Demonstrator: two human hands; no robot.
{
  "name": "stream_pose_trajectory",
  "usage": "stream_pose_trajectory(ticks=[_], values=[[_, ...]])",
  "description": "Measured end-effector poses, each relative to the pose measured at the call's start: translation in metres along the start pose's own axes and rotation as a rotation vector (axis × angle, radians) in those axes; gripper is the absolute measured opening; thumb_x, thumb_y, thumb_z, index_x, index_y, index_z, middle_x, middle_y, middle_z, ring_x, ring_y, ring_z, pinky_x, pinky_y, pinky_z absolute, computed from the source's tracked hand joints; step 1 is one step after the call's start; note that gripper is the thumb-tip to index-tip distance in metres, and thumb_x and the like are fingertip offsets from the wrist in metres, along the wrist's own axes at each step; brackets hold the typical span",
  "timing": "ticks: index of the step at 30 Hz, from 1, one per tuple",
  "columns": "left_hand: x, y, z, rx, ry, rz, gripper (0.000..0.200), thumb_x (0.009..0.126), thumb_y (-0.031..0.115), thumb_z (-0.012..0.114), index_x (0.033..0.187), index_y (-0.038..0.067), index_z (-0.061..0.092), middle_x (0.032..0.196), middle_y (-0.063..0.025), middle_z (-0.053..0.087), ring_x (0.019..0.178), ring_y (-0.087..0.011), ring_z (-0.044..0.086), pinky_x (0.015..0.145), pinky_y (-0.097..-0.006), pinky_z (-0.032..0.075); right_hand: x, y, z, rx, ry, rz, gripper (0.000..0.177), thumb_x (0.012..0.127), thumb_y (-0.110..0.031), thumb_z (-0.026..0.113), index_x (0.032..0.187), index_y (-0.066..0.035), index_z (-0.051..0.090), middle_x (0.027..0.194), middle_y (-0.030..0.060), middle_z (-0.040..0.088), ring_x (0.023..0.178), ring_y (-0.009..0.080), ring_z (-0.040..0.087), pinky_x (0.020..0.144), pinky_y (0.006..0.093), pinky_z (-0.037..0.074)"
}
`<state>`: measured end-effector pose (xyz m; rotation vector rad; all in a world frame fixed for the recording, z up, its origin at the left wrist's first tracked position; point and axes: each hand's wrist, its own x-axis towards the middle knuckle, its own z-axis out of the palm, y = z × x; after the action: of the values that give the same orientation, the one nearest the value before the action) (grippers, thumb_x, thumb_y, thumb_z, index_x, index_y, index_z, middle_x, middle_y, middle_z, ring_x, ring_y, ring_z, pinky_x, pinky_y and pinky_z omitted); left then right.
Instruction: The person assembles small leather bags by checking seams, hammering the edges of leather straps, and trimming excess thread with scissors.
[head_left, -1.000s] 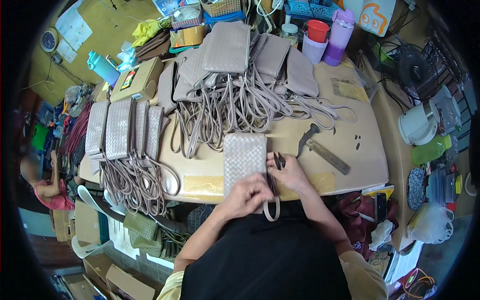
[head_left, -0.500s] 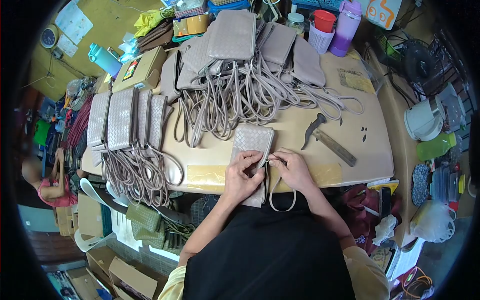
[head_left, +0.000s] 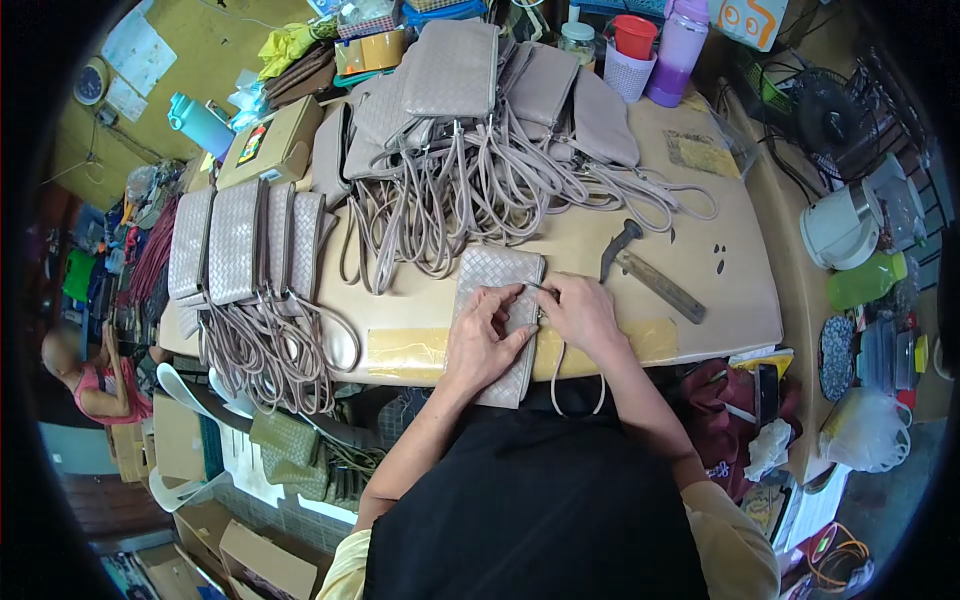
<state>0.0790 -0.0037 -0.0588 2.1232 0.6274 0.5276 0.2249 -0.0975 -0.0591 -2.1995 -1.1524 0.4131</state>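
Observation:
A taupe woven pouch (head_left: 497, 272) lies at the table's near edge, its lower end hanging over. My left hand (head_left: 482, 340) presses flat on the pouch's lower half, fingers spread on it. My right hand (head_left: 580, 312) is at the pouch's right edge, fingers pinched around a small metal piece there, likely the zipper pull. The pouch's wrist strap (head_left: 577, 385) hangs in a loop below my right hand.
A row of finished woven pouches (head_left: 240, 240) with straps lies at the left. A heap of pouches and straps (head_left: 480, 120) fills the table's back. A hammer (head_left: 617, 247) and metal ruler (head_left: 660, 287) lie right of my hands. Another person (head_left: 95, 380) sits far left.
The pouch has shifted up onto the table and lies flatter. My left hand moved from gripping its edge to resting flat on it. My right hand stays at the right edge.

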Motion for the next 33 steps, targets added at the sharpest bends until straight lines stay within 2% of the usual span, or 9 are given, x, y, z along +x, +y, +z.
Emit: stream_pose_trajectory(ticks=[5,7,10,13,17,20,25,27,33], values=[[0.003,0.009,-0.001,-0.004,0.0,-0.045,0.054,0.069,0.011,0.078,0.12,0.007,0.061,0.092,-0.0078,0.056,0.075,-0.0195,0.056,0.069,-0.0306,0.049,0.002,0.007,-0.01,0.151,-0.023,-0.016,0.022,0.085,-0.027,0.062,0.088,-0.005,0.064,0.074,0.0183,0.064,0.074,0.0379,0.062,0.066,0.0444,0.047],[0.007,0.019,0.002,0.125,0.142,0.132,0.046,0.069,0.012,0.079,0.113,0.007,0.066,0.095,-0.0086,0.056,0.077,-0.0218,0.057,0.069,-0.0306,0.049,-0.004,0.003,-0.013,0.201,-0.015,-0.005,0.022,0.085,-0.026,0.062,0.088,-0.004,0.063,0.073,0.0185,0.063,0.072,0.0382,0.061,0.064,0.0446,0.046],[0.011,0.01,0.013,0.024,0.134,0.242,0.03,0.071,0.008,0.077,0.101,0.004,0.069,0.092,-0.0096,0.058,0.077,-0.0242,0.058,0.068,-0.0312,0.049,-0.009,-0.005,-0.01,0.276,0.058,-0.028,0.018,0.086,-0.021,0.061,0.085,-0.003,0.061,0.074,0.0177,0.062,0.071,0.0375,0.06,0.063,0.0435,0.045],[0.01,0.007,0.014,-0.126,0.156,0.206,0.015,0.074,0.002,0.073,0.088,0.001,0.069,0.087,-0.0103,0.06,0.078,-0.0246,0.059,0.068,-0.0316,0.049,-0.014,-0.016,-0.013,0.324,0.152,-0.131,0.016,0.086,-0.017,0.063,0.083,-0.002,0.06,0.075,0.0159,0.061,0.07,0.0355,0.06,0.062,0.0407,0.046],[0.005,0.016,-0.009,-0.158,0.181,0.248,0.007,0.077,-0.002,0.068,0.08,-0.002,0.062,0.083,-0.014,0.062,0.073,-0.0241,0.062,0.062,-0.0301,0.049,-0.019,-0.022,-0.017,0.633,-0.025,-0.133,0.021,0.087,-0.022,0.066,0.091,-0.002,0.06,0.077,0.0119,0.06,0.074,0.0275,0.062,0.067,0.036,0.047],[-0.004,0.023,-0.033,-0.556,0.176,0.006,0.01,0.09,0.004,0.06,0.083,-0.002,0.057,0.083,-0.0077,0.062,0.071,-0.0126,0.057,0.066,-0.0257,0.047,-0.028,-0.055,-0.05,0.464,0.168,-0.253,0.031,0.087,-0.023,0.066,0.111,-0.008,0.055,0.098,0.0115,0.059,0.085,0.0286,0.061,0.072,0.0388,0.048],[-0.011,0.024,-0.047,-0.635,0.164,-0.083,0.025,0.095,0.023,0.06,0.086,0.0,0.054,0.086,-0.0068,0.062,0.069,-0.0073,0.051,0.063,-0.0223,0.044,-0.029,-0.061,-0.058,0.24,0.157,-0.378,0.029,0.082,-0.019,0.068,0.107,-0.009,0.059,0.097,0.0096,0.056,0.084,0.0328,0.059,0.075,0.0412,0.047],[-0.012,0.023,-0.045,-0.622,0.155,-0.076,0.024,0.095,0.022,0.058,0.088,0.0,0.053,0.088,-0.0075,0.063,0.071,-0.0079,0.054,0.064,-0.0228,0.046,-0.034,-0.069,-0.061,0.138,0.148,-0.386,0.025,0.08,-0.011,0.069,0.102,-0.004,0.061,0.093,0.0107,0.058,0.082,0.0298,0.062,0.07,0.0373,0.05],[-0.009,0.032,-0.031,-0.645,0.174,-0.044,0.012,0.097,0.007,0.052,0.092,-0.004,0.053,0.097,-0.0107,0.062,0.073,-0.0095,0.059,0.066,-0.0232,0.052,-0.036,-0.07,-0.062,0.077,0.068,-0.274,0.024,0.08,-0.017,0.068,0.1,-0.009,0.058,0.091,0.0077,0.06,0.083,0.0306,0.061,0.074,0.0419,0.047]])
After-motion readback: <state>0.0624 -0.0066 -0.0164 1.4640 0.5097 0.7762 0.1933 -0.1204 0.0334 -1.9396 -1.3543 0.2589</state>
